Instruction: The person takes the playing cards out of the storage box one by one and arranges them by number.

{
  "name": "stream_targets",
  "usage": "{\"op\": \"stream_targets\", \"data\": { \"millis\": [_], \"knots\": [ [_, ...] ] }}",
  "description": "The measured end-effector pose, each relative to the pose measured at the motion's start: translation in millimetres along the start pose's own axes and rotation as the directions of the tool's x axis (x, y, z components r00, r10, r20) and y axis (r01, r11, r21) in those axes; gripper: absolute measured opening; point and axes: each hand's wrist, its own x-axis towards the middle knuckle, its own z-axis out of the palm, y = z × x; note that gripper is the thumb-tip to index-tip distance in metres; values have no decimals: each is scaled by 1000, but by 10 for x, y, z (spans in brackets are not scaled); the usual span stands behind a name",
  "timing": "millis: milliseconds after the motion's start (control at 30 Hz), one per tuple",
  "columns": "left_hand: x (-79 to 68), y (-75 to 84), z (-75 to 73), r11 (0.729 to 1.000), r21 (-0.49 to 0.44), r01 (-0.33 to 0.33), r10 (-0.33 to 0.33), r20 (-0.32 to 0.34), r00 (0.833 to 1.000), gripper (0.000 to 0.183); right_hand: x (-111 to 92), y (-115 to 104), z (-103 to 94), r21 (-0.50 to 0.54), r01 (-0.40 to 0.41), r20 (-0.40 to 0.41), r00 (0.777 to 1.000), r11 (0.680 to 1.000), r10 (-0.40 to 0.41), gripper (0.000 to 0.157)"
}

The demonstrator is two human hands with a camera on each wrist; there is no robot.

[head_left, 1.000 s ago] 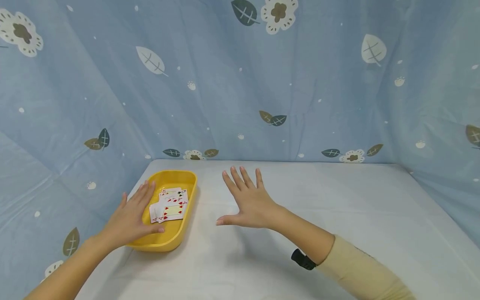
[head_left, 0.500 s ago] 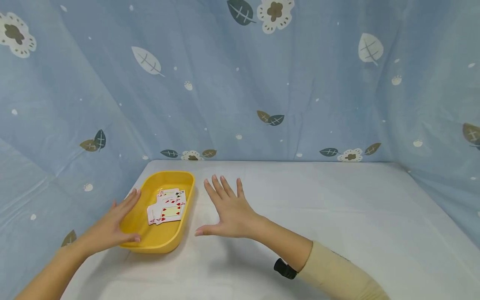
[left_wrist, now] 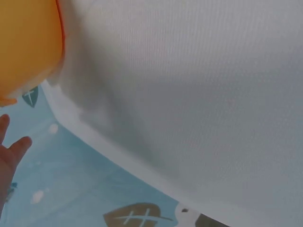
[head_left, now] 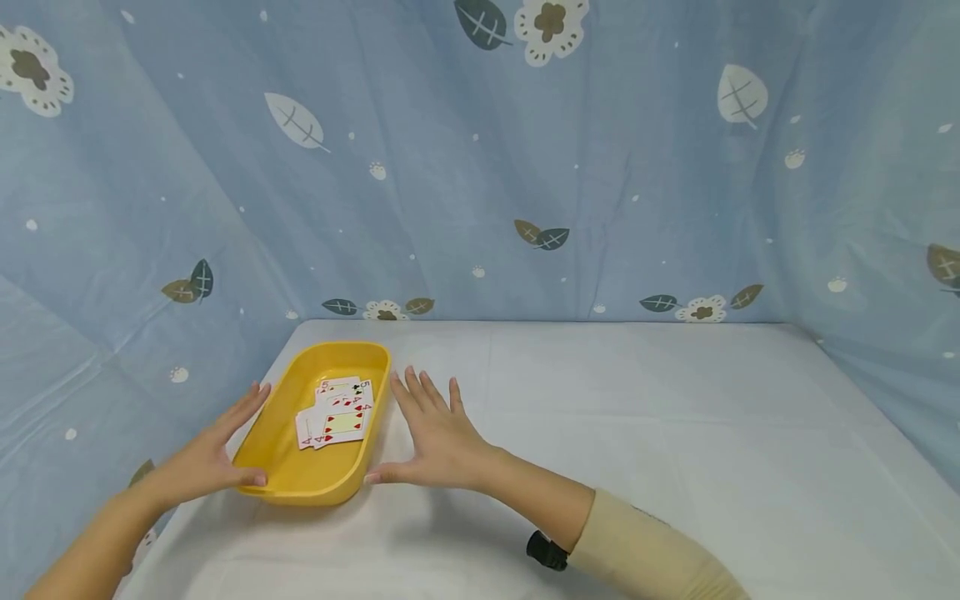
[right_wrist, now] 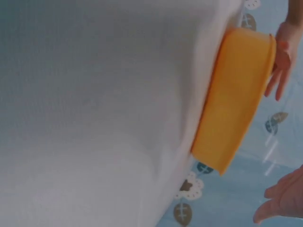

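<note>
A yellow plastic tub [head_left: 317, 497] stands at the left of the table, with several playing cards [head_left: 343, 423] lying face up and overlapping in it. My left hand [head_left: 197, 467] is at the tub's left side, fingers straight along the rim and thumb over the near-left corner. Spread wide, my right hand [head_left: 444, 446] stands beside the right wall, its fingertips and thumb close to it. The right wrist view shows the tub's outer side [right_wrist: 236, 90] between both hands. Only part of the left hand [left_wrist: 10, 153] shows in the left wrist view, near the tub.
A white cloth covers the table [head_left: 637, 433]. Blue patterned fabric [head_left: 420, 167] hangs behind and at both sides, and the tub is close to the table's left edge. A black strap [head_left: 547, 551] shows by the right sleeve [head_left: 645, 542].
My right hand has moved left, up to the tub's right side. The left hand has shifted left and down from over the tub to its left rim. Tub and cards stay put.
</note>
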Motion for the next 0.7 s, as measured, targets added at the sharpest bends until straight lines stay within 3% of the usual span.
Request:
{"op": "stream_targets", "data": {
  "millis": [233,567,700],
  "knots": [
    [-11,-23,-48,998,24,58,-58,28,998,103,82,-21,138,14,-28,-15,999,1000,28,112],
    [-110,-172,-86,985,-169,-19,29,59,998,83,185,-104,382,167,-87,21,996,982,85,109],
    [-87,-194,-108,981,-196,-7,27,98,995,76,204,-113,442,303,-120,40,993,946,113,107]
  ]
}}
